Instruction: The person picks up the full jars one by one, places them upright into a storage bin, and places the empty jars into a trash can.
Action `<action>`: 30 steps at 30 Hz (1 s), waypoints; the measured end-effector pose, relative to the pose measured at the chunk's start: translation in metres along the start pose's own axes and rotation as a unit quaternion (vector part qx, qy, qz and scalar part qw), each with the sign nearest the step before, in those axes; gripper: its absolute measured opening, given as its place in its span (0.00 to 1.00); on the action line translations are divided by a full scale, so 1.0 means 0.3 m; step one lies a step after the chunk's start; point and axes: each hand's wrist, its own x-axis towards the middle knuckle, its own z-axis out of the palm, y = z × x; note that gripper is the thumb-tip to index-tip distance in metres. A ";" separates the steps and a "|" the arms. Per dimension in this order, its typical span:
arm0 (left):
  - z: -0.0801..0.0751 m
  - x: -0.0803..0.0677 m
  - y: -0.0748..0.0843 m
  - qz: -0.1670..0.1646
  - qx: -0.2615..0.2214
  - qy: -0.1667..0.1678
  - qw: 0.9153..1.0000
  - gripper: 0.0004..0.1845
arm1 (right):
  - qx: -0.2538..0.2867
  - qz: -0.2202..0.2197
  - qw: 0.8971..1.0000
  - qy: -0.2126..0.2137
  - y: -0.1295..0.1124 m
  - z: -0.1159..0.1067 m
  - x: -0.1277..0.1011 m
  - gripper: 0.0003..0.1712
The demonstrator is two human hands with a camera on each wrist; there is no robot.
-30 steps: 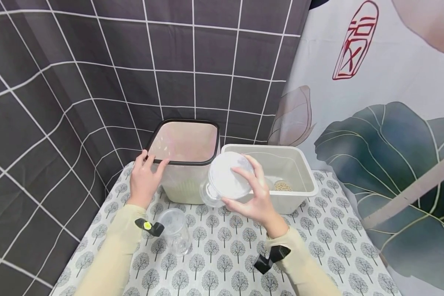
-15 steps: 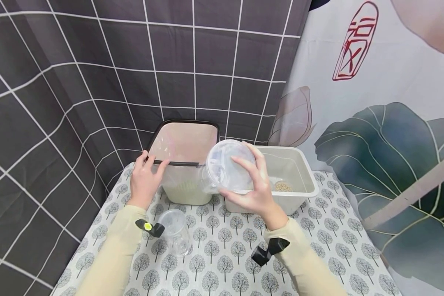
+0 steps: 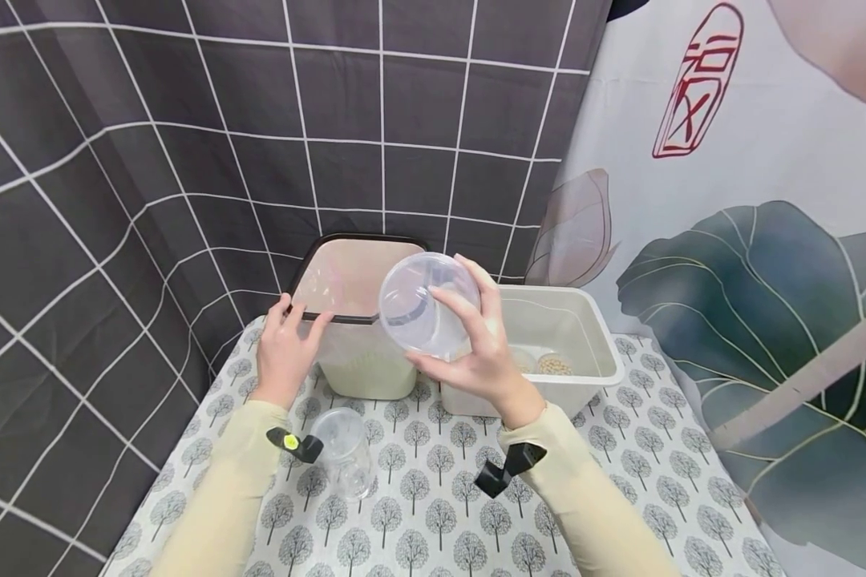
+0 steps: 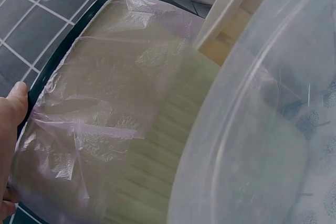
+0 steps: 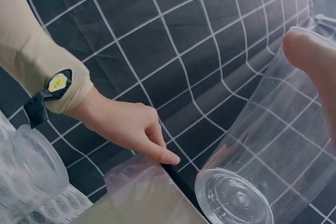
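My left hand [image 3: 286, 353] grips the near-left part of a trash bin's black rim, thumb on the inside. The trash bin [image 3: 364, 369] is pale, with a thin pinkish bag [image 4: 100, 145] lining it. My right hand [image 3: 476, 340] holds a clear plastic jar [image 3: 426, 308] by its wide end, fingers spread round it. In the head view this jar overlaps the bin's right rim. It hangs tilted, its narrower round base [image 5: 236, 198] close by the black rim in the right wrist view. No contents show inside it.
A second clear jar [image 3: 346, 457] stands on the tree-print tablecloth [image 3: 440, 513], near my left wrist. Right of the bin is a white plastic tub [image 3: 584, 336] holding a clear container of beige beans [image 3: 552, 365]. A dark grid curtain [image 3: 418, 176] hangs behind.
My right hand has moved the jar left and upward from the white tub toward the bin, turning it so its base swings away. My left hand stays on the rim.
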 end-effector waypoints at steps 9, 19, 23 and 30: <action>-0.002 -0.002 0.000 -0.024 0.004 -0.021 0.999 0.29 | -0.008 -0.018 1.000 -0.002 0.037 0.047 0.038 0.38; -0.010 0.002 0.001 -0.003 0.022 -0.013 1.000 0.28 | -0.017 -0.033 0.999 0.014 0.077 0.104 0.073 0.39; -0.006 0.001 0.000 0.003 0.020 -0.006 1.000 0.29 | -0.022 -0.036 0.999 0.015 0.088 0.118 0.078 0.39; -0.001 0.002 -0.006 0.008 0.015 0.001 1.000 0.28 | -0.029 -0.028 0.999 0.019 0.119 0.142 0.081 0.40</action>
